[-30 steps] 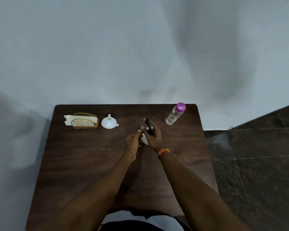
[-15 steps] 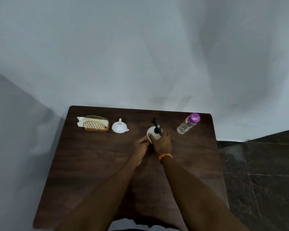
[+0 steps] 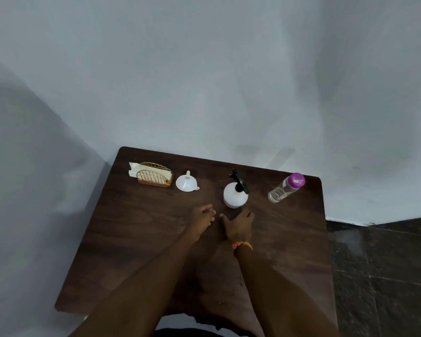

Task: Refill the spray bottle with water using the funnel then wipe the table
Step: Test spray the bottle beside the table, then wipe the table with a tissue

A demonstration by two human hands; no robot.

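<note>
- Both hands have let go of the white round spray bottle with black trigger head (image 3: 235,194); it stands upright mid-bench.
- Left hand (image 3: 203,216) loosely curled, empty; right hand (image 3: 238,223) released, fingers spread, just short of the bottle.
- White plastic funnel (image 3: 186,184) left of it on the dark wooden bench (image 3: 136,239).

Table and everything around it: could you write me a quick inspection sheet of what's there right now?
Surface: dark wooden table, a few small specks near the front.
Job's things: white spray bottle upright, black head on; white funnel resting mouth down; clear water bottle, purple cap on; napkin holder with napkins.
Clutter: nothing seen.
Hands: left hand and right hand empty, just short of the spray bottle.
Cables: nothing seen.
Surroundings: pale wall, dark tiled floor.
</note>
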